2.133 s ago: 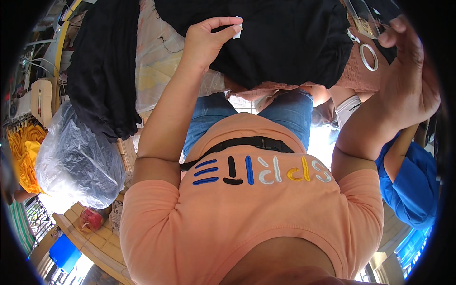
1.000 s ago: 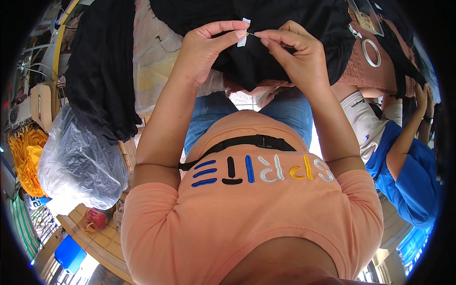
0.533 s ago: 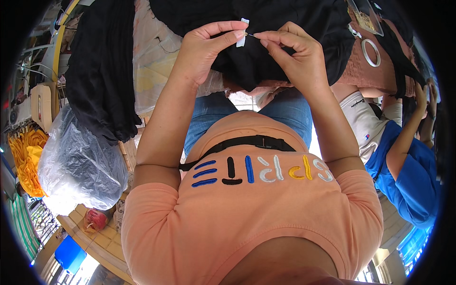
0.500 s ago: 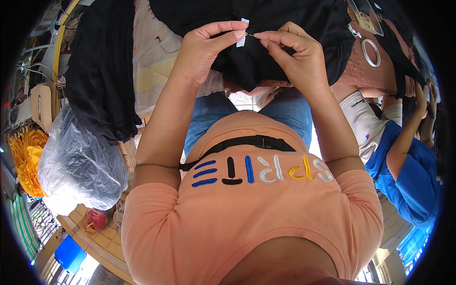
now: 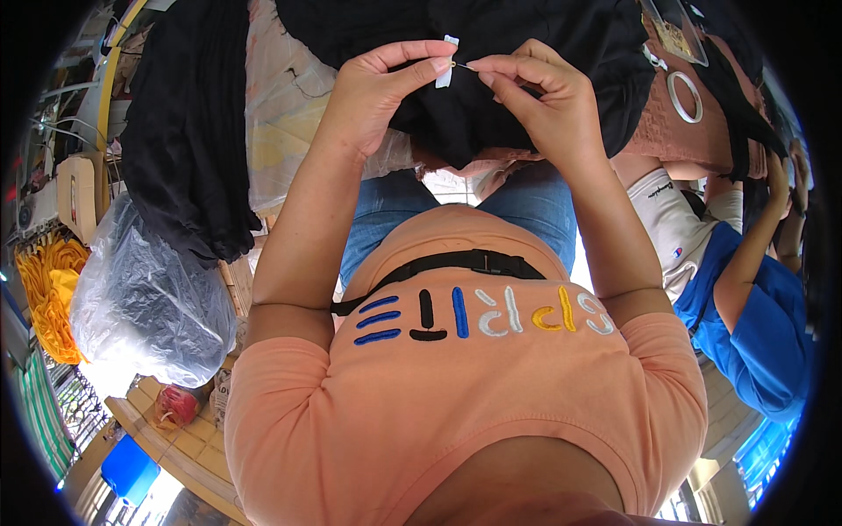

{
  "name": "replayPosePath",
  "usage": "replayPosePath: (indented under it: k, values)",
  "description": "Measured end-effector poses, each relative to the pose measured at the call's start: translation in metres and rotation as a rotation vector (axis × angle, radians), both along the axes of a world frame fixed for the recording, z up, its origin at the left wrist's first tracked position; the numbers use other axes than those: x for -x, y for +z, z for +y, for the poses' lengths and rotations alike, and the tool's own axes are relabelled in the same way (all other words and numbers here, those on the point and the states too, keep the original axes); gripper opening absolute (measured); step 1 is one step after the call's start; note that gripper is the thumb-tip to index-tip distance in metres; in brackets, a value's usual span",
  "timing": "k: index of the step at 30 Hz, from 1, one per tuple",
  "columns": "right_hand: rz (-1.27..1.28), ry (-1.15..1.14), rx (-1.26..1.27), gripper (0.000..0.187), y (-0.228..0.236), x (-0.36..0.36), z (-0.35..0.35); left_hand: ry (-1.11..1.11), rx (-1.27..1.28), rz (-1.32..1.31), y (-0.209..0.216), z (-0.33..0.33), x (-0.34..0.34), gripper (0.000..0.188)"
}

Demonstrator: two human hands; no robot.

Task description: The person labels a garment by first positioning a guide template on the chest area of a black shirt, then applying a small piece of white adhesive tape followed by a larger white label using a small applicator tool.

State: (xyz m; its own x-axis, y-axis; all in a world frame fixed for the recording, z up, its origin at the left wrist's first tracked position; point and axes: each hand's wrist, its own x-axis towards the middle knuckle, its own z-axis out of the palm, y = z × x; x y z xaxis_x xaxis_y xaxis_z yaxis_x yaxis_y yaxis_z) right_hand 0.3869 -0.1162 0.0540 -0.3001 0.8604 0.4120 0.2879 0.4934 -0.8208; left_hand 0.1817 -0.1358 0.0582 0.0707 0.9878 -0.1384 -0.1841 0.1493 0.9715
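Note:
My left hand (image 5: 375, 95) is closed, pinching a small white fabric strip (image 5: 445, 79) between thumb and forefinger. A thin needle-like pin (image 5: 462, 65) runs from the strip to my right hand (image 5: 554, 95), whose thumb and forefinger are pressed together at its other end. A tiny yellowish spot shows where the pin meets the strip; its kind is too small to make out. Both hands are raised over black cloth (image 5: 517, 26) spread across the work surface.
Clear plastic sheeting (image 5: 285, 105) lies left of the black cloth. More black fabric (image 5: 189, 131) hangs beside a plastic bag (image 5: 149, 298). At right are a white ring (image 5: 685, 97), a clear container (image 5: 675, 31) and a co-worker in a blue shirt (image 5: 763, 324).
Almost nothing differs. The strip and pin have shifted very slightly, with both pinches kept. The co-worker's hands at the right have moved a little.

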Motion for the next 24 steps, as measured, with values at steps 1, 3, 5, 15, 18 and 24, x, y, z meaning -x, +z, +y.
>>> replayPosePath:
  k: [1, 3, 5, 15, 18, 24]
  values:
    - [0.026, 0.007, 0.023, 0.017, -0.002, 0.0001, 0.0005, -0.001, -0.002, 0.0, -0.0004, 0.0002, 0.0, 0.024]
    - [0.05, 0.015, 0.051, 0.017, -0.0031, -0.0003, 0.0012, -0.003, -0.004, 0.001, -0.0017, 0.0009, 0.0003, 0.024]
    - [0.044, 0.018, 0.062, 0.017, -0.0031, -0.0007, 0.0017, 0.001, -0.012, -0.012, -0.0028, 0.001, 0.0003, 0.024]
    - [0.04, 0.017, 0.11, 0.015, -0.0043, 0.001, 0.001, 0.011, -0.047, 0.051, -0.0023, -0.0006, 0.0004, 0.024]
    - [0.069, 0.031, 0.138, 0.014, -0.0033, 0.0022, 0.0001, -0.01, -0.026, -0.004, -0.0022, -0.0022, 0.0014, 0.024]
    - [0.153, 0.094, 0.188, 0.012, -0.0034, 0.0026, 0.0, -0.058, 0.026, -0.127, -0.0048, -0.0027, 0.0043, 0.025]
